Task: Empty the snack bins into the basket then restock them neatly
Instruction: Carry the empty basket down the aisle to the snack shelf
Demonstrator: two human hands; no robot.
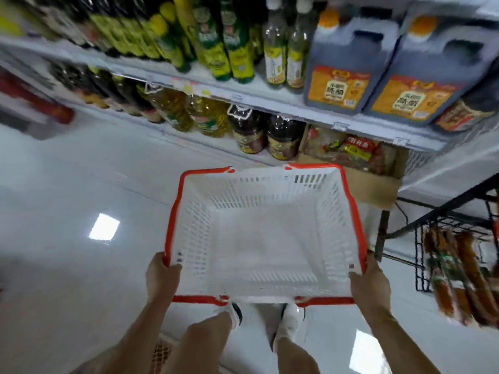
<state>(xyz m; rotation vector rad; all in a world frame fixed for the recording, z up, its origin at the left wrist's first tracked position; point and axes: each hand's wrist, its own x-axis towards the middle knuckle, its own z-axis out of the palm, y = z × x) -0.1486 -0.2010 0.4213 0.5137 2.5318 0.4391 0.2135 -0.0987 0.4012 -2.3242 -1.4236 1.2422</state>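
basket (266, 247): white slatted plastic, red rim, empty, carried low over floor | handling: likely light, stiff | hold: near corners | left hand (161, 276), right hand (370, 280): each grips rim

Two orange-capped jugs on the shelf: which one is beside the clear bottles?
The left jug, right next to the clear bottles; the other jug stands farther right.

Upper shelf (251, 89): green bottles (229, 49), dark jugs (348, 66). Bottom shelf (216, 147): oil bottles (208, 117), cardboard box (370, 184) beside. White floor (81, 171): shoes (291, 317).
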